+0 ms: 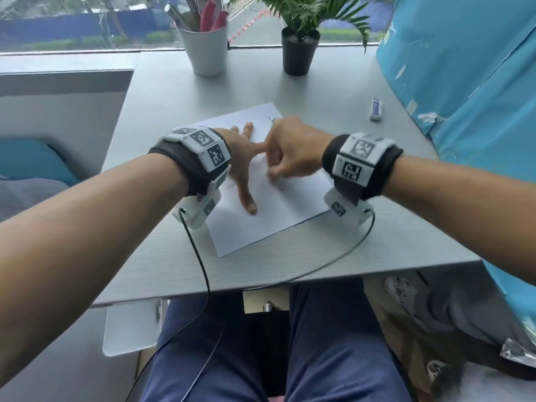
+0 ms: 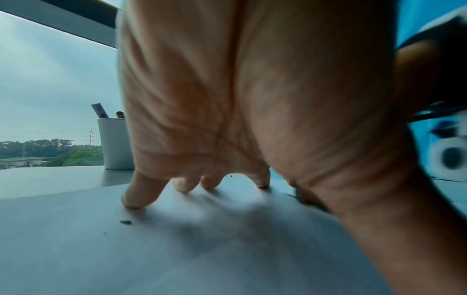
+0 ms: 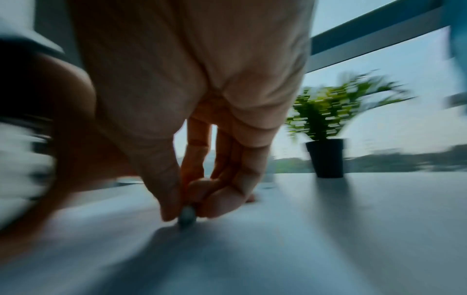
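Note:
A white sheet of paper (image 1: pixel 261 224) lies slantwise on the grey table (image 1: pixel 162 97), with faint pencil marks near its far corner. My left hand (image 1: pixel 246 166) lies flat on the sheet with fingers spread, and the fingertips (image 2: pixel 136 197) press down on it. My right hand (image 1: pixel 274 172) is curled just right of the left one. Thumb and fingers pinch a small grey rounded object (image 3: pixel 186 216) whose tip touches the paper (image 3: pixel 252 249). The right wrist view is motion-blurred, and I cannot tell what the object is.
A white eraser in a blue sleeve (image 1: pixel 376 109) lies at the table's right. A white cup of pens (image 1: pixel 206 50) and a potted plant (image 1: pixel 300 50) stand at the far edge by the window. A blue wrapped bulk (image 1: pixel 478 97) borders the right side. Cables (image 1: pixel 203 271) hang over the near edge.

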A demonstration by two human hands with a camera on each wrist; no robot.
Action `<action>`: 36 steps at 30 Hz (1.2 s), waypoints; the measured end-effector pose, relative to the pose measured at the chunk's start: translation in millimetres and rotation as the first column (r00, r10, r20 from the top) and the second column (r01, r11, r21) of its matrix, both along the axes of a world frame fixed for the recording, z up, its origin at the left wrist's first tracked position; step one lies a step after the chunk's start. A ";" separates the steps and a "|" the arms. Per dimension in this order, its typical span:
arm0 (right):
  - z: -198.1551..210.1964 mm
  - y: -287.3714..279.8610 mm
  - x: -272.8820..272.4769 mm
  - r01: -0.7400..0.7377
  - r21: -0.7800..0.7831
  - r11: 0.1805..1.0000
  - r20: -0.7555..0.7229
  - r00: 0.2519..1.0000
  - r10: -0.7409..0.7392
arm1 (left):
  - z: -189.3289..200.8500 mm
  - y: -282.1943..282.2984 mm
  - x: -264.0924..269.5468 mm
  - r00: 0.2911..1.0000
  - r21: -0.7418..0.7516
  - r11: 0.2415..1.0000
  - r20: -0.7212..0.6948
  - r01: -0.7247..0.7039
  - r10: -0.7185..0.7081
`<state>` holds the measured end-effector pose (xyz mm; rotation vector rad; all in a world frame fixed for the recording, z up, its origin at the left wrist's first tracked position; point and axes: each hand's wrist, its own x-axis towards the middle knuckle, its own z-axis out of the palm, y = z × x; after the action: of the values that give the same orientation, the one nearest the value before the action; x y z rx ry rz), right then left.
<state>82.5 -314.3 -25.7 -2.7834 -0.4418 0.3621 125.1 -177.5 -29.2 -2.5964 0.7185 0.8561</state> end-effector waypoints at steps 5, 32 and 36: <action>2.3 -10.2 9.8 0.019 0.044 0.999 -0.057 0.998 -0.016 | -1.0 1.5 1.3 1.000 -0.001 1.000 -0.001 0.012 -0.012; 4.7 3.3 -5.8 0.035 0.104 0.994 0.102 0.994 -0.046 | -17.3 79.1 -54.8 0.993 -0.486 0.870 0.040 -0.077 0.110; 3.0 31.0 2.9 -0.060 0.155 0.986 0.028 0.998 0.056 | -28.5 76.0 -52.8 0.990 -0.473 0.874 0.023 -0.110 0.137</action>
<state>85.4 -283.4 -22.7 -2.6296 -0.5340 0.2943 72.3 -101.5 -57.7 -3.1148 0.8389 0.7070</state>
